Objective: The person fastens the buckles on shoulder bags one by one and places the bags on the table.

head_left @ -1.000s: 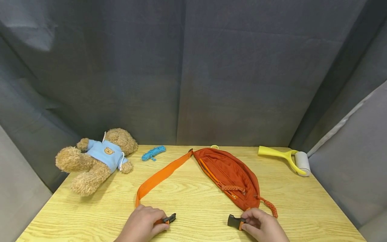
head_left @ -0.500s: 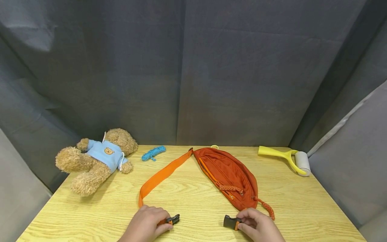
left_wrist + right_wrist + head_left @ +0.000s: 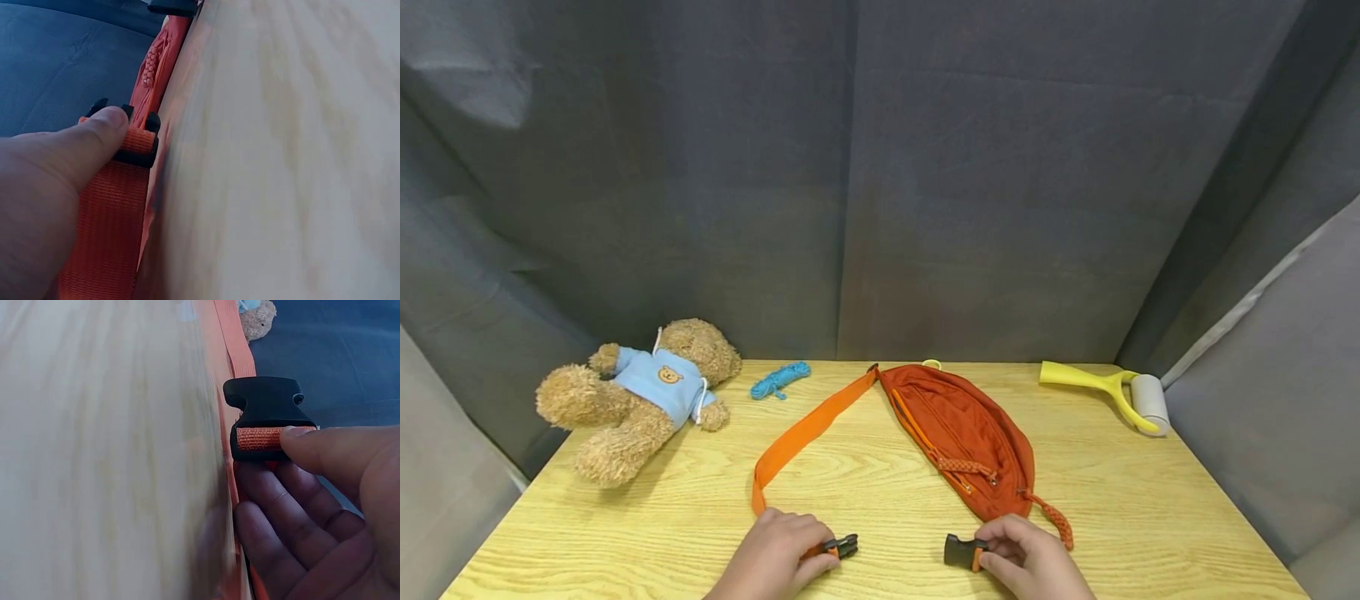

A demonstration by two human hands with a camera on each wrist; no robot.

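An orange-red waist bag [image 3: 966, 437] lies on the wooden table with its orange strap [image 3: 801, 433] curving to the left. My left hand [image 3: 778, 554] pinches the strap end at the pronged black buckle half [image 3: 846, 546]; in the left wrist view the thumb presses on this buckle half [image 3: 139, 156]. On the other side my right hand [image 3: 1030, 554] pinches the black socket half [image 3: 959, 551] by its webbing. Seen from the right wrist, the thumb lies on the orange webbing of the socket half [image 3: 265, 403], fingers beneath. The two halves face each other, apart.
A teddy bear [image 3: 658, 383] in a blue hoodie lies at the left of the table [image 3: 647, 533]. Near the back edge is a bundle of blue cord [image 3: 781, 380]. A yellow-handled lint roller [image 3: 1108, 387] lies at the back right, before grey curtains [image 3: 985, 208].
Both hands have moved toward each other, bringing the buckle halves closer. The near end of the waist bag has shifted slightly left, and the strap's near bend has slid right.
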